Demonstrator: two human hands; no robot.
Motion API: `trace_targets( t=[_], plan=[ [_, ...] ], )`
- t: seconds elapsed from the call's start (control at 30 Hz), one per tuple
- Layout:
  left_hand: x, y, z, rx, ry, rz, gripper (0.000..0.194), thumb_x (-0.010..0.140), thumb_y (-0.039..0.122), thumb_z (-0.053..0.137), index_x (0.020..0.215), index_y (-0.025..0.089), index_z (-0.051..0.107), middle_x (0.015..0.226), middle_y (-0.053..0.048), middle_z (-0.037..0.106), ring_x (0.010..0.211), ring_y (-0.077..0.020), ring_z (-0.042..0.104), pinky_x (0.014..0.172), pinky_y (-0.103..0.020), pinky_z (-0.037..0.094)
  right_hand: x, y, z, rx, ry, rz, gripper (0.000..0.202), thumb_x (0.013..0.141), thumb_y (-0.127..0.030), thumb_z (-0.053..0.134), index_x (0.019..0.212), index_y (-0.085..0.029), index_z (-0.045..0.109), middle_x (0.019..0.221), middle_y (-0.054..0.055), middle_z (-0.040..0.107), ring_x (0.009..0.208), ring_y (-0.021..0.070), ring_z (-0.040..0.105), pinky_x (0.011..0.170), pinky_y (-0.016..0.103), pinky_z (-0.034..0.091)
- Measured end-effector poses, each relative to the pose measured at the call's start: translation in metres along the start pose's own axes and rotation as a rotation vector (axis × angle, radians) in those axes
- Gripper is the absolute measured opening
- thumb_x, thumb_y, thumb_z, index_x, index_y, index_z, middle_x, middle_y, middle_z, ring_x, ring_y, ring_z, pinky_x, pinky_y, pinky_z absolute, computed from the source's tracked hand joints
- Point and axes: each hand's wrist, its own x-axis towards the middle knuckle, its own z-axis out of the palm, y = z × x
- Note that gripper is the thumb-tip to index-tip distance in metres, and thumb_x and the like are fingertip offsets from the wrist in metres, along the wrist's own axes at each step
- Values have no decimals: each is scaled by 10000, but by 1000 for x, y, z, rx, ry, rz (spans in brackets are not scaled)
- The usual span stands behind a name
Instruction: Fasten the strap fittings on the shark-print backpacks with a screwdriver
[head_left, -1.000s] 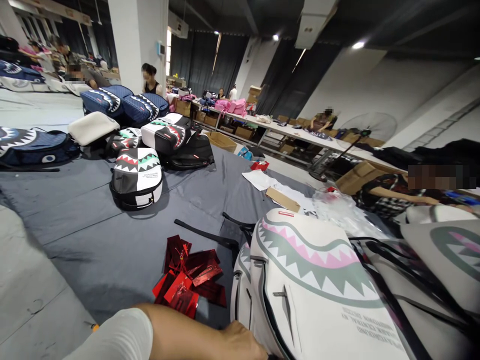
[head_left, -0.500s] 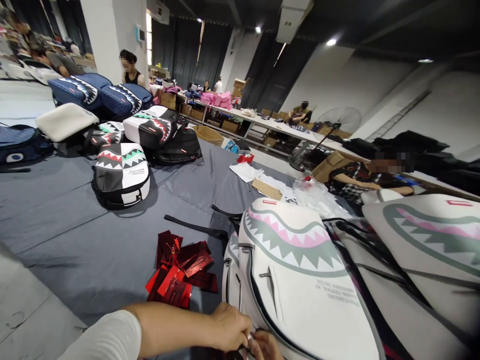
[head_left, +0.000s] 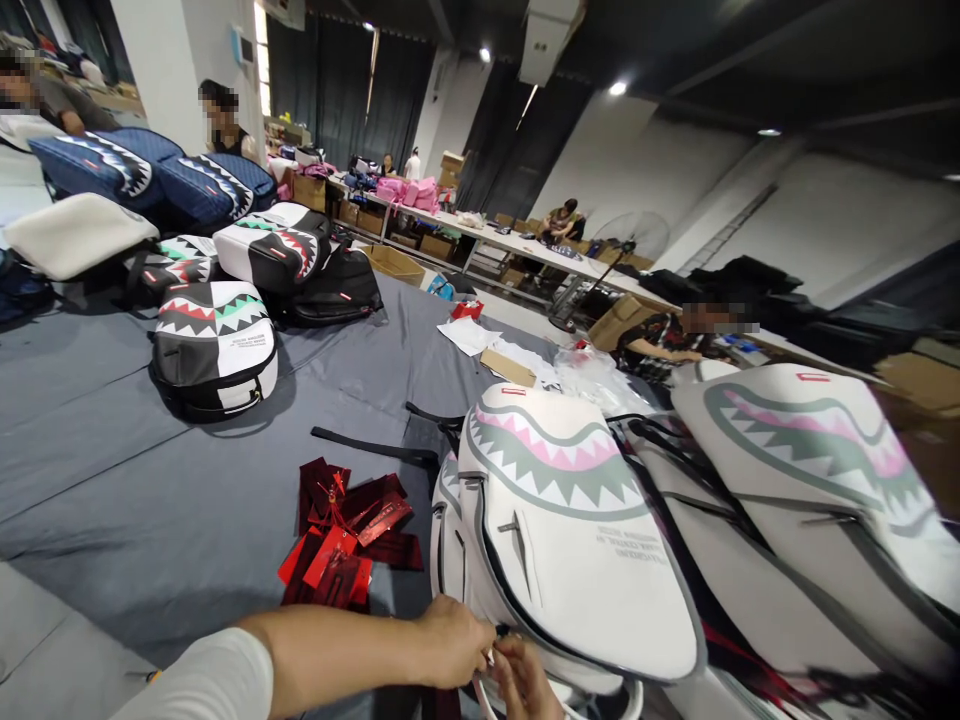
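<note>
A white backpack (head_left: pixel 592 590) with a pink and grey shark-mouth print lies on the grey-covered table. At its lower left edge my left hand (head_left: pixel 454 640) is closed, its fingertips pinching something small that I cannot make out. My right hand (head_left: pixel 525 680) meets it there, fingers curled together round the same spot; what they hold is too small to name. Below the hands a white loop (head_left: pixel 634 700) of the bag shows. A pile of red tags (head_left: pixel 345 545) lies on the table just beyond my left forearm.
More white backpacks (head_left: pixel 810 480) lie at the right. A black-and-white backpack (head_left: pixel 217 345) and blue backpacks (head_left: pixel 202 190) stand at the left. Papers and clear plastic (head_left: pixel 592 378) lie beyond the near bag. A person (head_left: pixel 660 340) sits at the right; others work farther back.
The view has swung to the right, shifting the scene left. Both hands remain together at the bag's edge, and more of the white loop below them now shows.
</note>
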Motion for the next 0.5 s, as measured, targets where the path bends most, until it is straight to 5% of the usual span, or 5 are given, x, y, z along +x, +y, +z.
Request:
trace_targets(
  t=[0.17,0.5],
  plan=[
    [-6,-2,2,-85,29,45,147,841,271,590,956,258,681,920,-22,759,915,-213,704,764,-280,481,-5,-19,2,-11,20,-28,358,855,-552,594,840,-194,606,741,47,677,685,203,666,631,279,542],
    [-19,-9,-8,-43,64,99,172,909,197,492,943,218,660,976,-28,735,939,-191,677,784,-263,436,-14,-49,32,14,134,24,71,862,-263,462,809,-220,483,665,-26,509,620,150,497,591,253,404]
  ],
)
